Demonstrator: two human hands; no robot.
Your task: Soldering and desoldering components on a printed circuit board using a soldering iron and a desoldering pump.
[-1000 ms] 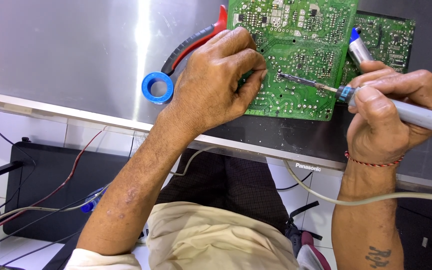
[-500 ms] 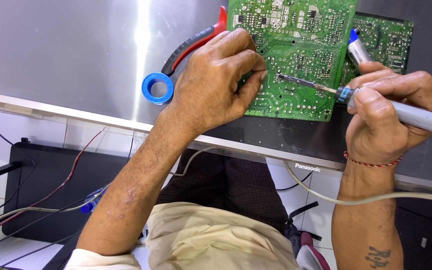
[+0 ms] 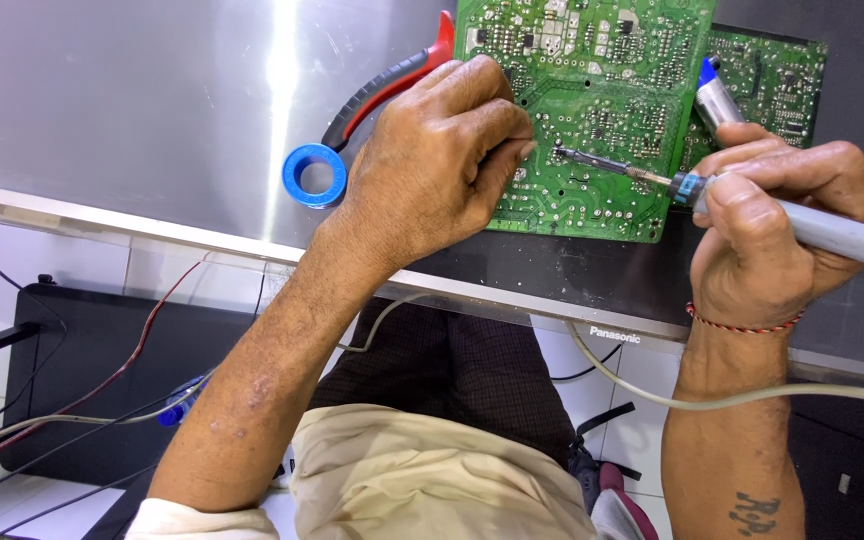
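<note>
A large green circuit board (image 3: 612, 90) lies solder side up on a flat grey panel (image 3: 152, 110). My left hand (image 3: 442, 160) rests on the board's left edge, fingers curled and pressing it down. My right hand (image 3: 782, 230) grips a grey-handled soldering iron (image 3: 832, 235); its metal tip (image 3: 577, 157) touches the board just right of my left fingertips. The same hand also holds a blue-tipped silver tool (image 3: 717, 95) that sticks up behind the fingers. A second, smaller green board (image 3: 777, 80) lies partly under the large one.
A blue ring of tape (image 3: 314, 175) and red-and-black pliers (image 3: 387, 85) lie on the panel left of my left hand. The iron's grey cord (image 3: 652, 390) runs below the panel's edge. A black box (image 3: 102, 370) with red and white wires sits on the floor, lower left.
</note>
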